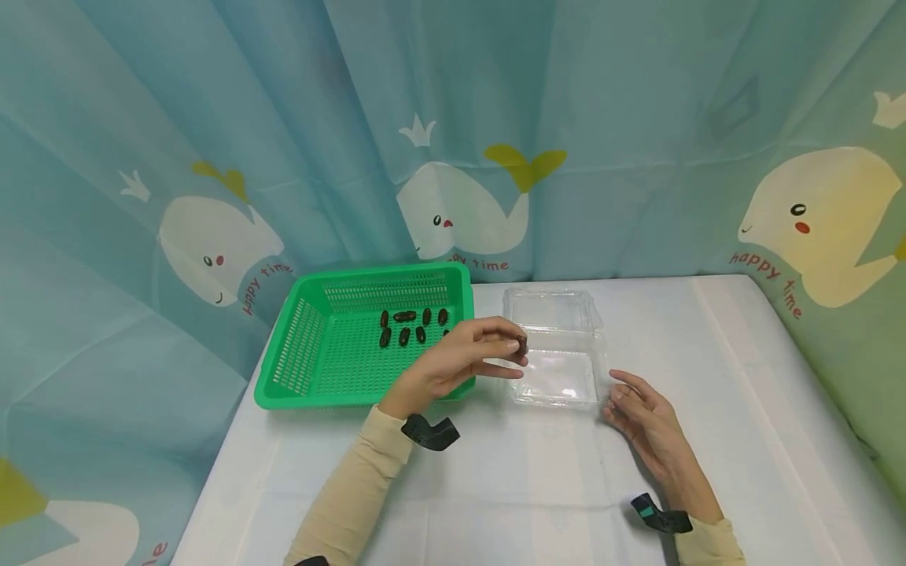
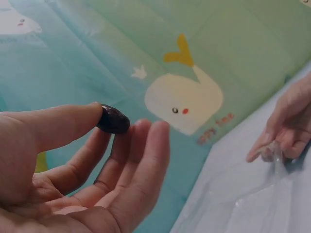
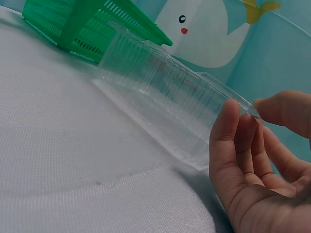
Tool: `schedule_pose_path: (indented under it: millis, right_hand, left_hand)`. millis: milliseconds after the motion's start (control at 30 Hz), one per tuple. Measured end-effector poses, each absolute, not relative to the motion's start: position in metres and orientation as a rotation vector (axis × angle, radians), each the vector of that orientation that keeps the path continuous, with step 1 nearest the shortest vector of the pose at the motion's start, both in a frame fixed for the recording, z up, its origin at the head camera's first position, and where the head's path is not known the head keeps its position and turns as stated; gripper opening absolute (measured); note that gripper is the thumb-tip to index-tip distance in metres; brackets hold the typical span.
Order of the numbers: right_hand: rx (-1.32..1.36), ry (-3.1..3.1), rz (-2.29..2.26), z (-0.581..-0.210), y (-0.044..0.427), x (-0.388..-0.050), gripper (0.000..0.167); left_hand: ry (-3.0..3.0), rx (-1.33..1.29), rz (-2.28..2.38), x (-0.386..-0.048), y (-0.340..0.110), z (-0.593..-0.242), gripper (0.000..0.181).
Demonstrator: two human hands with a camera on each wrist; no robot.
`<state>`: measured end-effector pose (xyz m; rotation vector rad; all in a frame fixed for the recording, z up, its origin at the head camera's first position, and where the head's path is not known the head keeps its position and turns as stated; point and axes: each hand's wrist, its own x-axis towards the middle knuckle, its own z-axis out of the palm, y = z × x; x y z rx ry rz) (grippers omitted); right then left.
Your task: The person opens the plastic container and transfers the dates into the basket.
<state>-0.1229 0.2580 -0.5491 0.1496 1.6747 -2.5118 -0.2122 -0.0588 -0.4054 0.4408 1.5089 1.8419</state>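
Note:
Between thumb and fingertips my left hand [image 1: 463,358] pinches a glossy dark brown date [image 2: 114,119], held in the air over the left side of a clear plastic clamshell box [image 1: 559,377]. The box's lid [image 1: 548,309] is folded back, away from me. My right hand [image 1: 647,420] grips the near right corner of the box's rim; the right wrist view shows the thumb [image 3: 284,114] on top of that corner. More dates [image 1: 405,317] lie in two rough rows inside a green plastic basket [image 1: 283,393], left of the box. My left forearm hides part of the basket's near right side.
A white cloth covers the table [image 1: 510,487]. Behind it hangs a blue-green curtain [image 1: 602,118] printed with whales, close to the backs of the basket and the lid. The basket's raised rim stands just left of the box.

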Motion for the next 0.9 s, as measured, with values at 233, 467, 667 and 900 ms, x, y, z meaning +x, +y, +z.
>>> schedule_pose_path:
  millis: [233, 467, 667, 900]
  right_hand:
    - [0.134, 1.673, -2.517, -0.549, 0.258, -0.123, 0.035]
    - [0.139, 1.683, -2.514, -0.549, 0.258, -0.122, 0.035]
    - [0.156, 1.699, -2.5, -0.549, 0.257, -0.122, 0.036]
    - [0.153, 1.698, -2.5, -0.549, 0.258, -0.122, 0.036]
  left_hand:
    - [1.518, 0.366, 1.859, -0.222, -0.092, -0.394, 0.025]
    - [1.607, 0.268, 1.809, -0.234, -0.127, -0.386, 0.033]
    - [1.787, 0.18, 1.645, -0.245, -0.149, -0.388, 0.037]
    - [1.979, 0.045, 1.337, -0.263, -0.162, -0.397, 0.042]
